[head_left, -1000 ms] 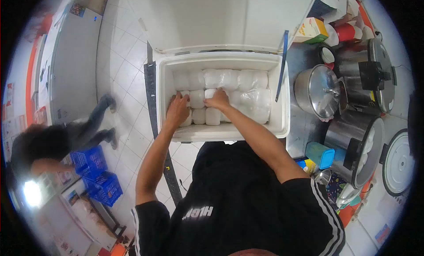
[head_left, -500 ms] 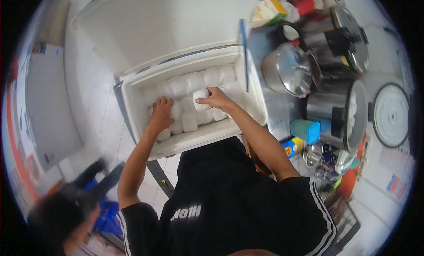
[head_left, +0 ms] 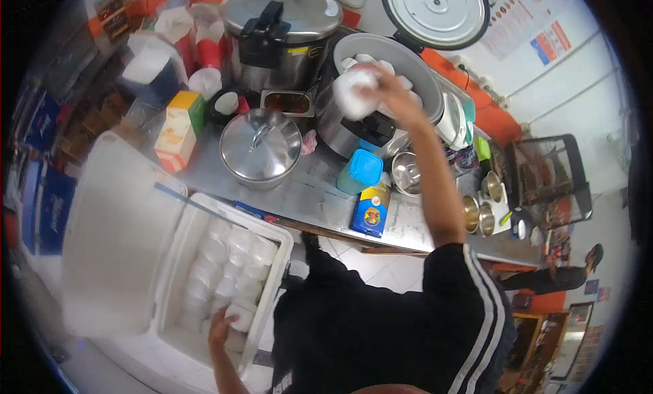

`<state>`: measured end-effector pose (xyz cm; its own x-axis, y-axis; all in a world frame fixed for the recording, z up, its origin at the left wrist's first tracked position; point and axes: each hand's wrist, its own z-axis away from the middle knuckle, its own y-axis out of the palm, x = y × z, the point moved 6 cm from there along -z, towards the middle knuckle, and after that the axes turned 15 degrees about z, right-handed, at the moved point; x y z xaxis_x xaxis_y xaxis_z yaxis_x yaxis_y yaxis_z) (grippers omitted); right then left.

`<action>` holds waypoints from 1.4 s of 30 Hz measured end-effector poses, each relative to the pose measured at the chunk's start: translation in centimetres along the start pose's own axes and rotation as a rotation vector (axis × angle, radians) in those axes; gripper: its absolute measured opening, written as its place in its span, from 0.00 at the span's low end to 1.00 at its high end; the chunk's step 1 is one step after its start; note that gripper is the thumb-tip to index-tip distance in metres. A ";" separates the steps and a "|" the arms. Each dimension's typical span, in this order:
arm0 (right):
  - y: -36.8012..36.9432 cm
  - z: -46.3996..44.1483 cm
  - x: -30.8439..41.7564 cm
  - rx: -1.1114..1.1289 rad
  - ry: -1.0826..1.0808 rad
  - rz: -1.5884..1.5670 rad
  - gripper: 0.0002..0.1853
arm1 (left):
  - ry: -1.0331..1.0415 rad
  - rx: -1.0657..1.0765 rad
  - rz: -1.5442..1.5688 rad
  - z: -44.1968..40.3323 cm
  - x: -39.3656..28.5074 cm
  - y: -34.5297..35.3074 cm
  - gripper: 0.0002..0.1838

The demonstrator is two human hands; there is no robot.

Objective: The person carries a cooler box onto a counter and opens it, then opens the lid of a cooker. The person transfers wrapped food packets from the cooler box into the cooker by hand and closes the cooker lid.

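Right hand grips a white pack — blurred — above the near rim of the open rice cooker on the steel bench. Left hand is down in the open cooler box, fingers against another white pack; whether it grips, cannot tell.

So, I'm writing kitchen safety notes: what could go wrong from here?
The white packet in the right hand appears near the rim of the open pot; it could slip, or knock the white pieces inside.

The lid of the box stands open; if it fell, it might strike the left hand.
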<state>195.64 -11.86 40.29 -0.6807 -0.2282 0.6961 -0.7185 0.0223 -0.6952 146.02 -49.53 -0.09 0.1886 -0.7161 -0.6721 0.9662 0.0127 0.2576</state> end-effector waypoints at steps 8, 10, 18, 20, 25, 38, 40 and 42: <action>-10.1 -6.0 -21.8 0.105 0.630 0.342 0.32 | -0.220 -0.029 0.133 -0.9 -1.9 1.8 0.22; -8.9 -6.2 -24.1 0.123 0.636 0.273 0.31 | -0.242 -0.105 0.076 -1.0 -2.7 2.8 0.21; -5.4 -9.1 -26.5 0.519 0.185 0.937 0.18 | -0.223 -0.099 -0.247 -2.2 -2.4 1.9 0.25; -5.4 -9.1 -26.1 0.602 0.266 0.791 0.19 | -0.352 -0.334 -0.195 -1.7 -3.7 3.1 0.24; -7.5 -8.5 -22.1 0.349 0.173 0.892 0.23 | -0.315 -0.267 -0.081 -3.4 -2.0 1.7 0.20; 6.0 7.8 4.9 0.405 -0.605 0.145 0.37 | 0.624 -0.195 0.472 -1.6 -28.1 19.4 0.51; 5.9 7.7 4.7 0.213 -0.580 0.126 0.38 | 0.614 0.033 0.459 -4.3 -33.2 27.4 0.47; 3.4 6.4 3.4 0.093 -0.477 0.206 0.37 | 0.535 0.255 0.614 -5.0 -38.0 36.7 0.46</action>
<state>191.86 -18.83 39.12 -0.6504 -0.6460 0.3994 -0.5462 0.0323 -0.8371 175.16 -18.31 31.45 0.7855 -0.2069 -0.5833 0.6086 0.0876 0.7886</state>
